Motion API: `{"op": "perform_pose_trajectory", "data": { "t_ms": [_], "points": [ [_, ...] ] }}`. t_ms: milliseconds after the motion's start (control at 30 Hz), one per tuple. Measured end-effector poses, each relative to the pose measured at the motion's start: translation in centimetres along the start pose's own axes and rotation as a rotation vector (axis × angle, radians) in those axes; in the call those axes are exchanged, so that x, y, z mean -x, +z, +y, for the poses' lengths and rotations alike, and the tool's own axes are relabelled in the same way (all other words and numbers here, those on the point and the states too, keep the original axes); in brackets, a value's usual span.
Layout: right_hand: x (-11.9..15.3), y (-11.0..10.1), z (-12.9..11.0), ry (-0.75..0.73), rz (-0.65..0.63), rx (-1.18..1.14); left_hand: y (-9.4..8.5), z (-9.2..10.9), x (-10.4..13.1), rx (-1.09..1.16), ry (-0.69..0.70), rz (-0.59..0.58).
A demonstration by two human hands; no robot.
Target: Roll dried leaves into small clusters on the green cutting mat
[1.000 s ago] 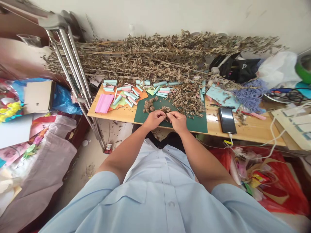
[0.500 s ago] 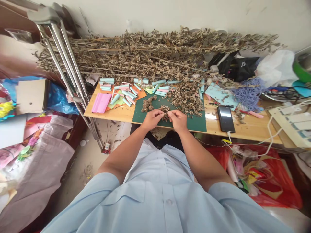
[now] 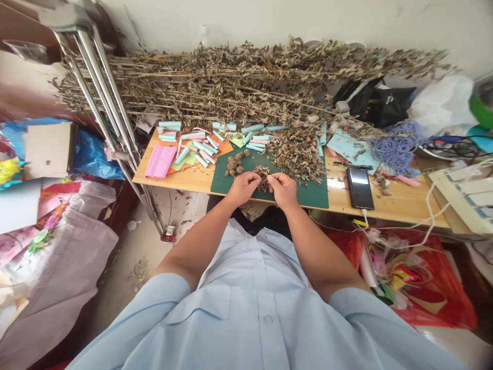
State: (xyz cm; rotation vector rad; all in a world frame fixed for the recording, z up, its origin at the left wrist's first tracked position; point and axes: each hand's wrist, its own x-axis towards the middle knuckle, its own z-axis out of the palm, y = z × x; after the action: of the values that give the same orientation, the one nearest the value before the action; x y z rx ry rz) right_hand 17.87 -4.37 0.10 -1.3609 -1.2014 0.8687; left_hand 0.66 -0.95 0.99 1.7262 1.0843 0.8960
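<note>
Both hands meet over the front of a green mat (image 3: pixel 308 196). My left hand (image 3: pixel 243 188) is closed, its fingertips pinching the left side of a small clump of dried leaves (image 3: pixel 263 174). Opposite it, my right hand (image 3: pixel 283 189) pinches the clump's right side between thumb and fingers. Just behind my left hand sit several round brown balls of dried leaf (image 3: pixel 235 163). A loose heap of dried leaves (image 3: pixel 298 156) spreads over the mat's back right, beyond my right hand. Exactly what lies between the fingertips is partly hidden.
Long dried stalks (image 3: pixel 231 87) lie along the wall. Rolled paper tubes (image 3: pixel 204 149) and a pink paper stack (image 3: pixel 160 161) are on the table's left. To the right are a phone (image 3: pixel 360 189) with a cable, purple cord (image 3: pixel 398 149) and a power strip (image 3: pixel 462 195). Metal crutches (image 3: pixel 103 97) lean at left.
Hardly anything differs. The view has shifted slightly, and both hands keep their pinch on the dried leaf clump in about the same place.
</note>
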Motion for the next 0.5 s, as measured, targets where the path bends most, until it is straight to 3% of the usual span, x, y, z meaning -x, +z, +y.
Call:
{"op": "perform_pose_trajectory", "data": {
  "t_ms": [333,500],
  "points": [
    [-0.1,0.1,0.2,0.041,0.015,-0.088,1.0,-0.8,-0.2,0.123,-0.064,0.132],
    [-0.1,0.0,0.2,0.028,-0.001,-0.077,1.1,-0.9,-0.1,0.105,-0.014,0.19]
  ]
}}
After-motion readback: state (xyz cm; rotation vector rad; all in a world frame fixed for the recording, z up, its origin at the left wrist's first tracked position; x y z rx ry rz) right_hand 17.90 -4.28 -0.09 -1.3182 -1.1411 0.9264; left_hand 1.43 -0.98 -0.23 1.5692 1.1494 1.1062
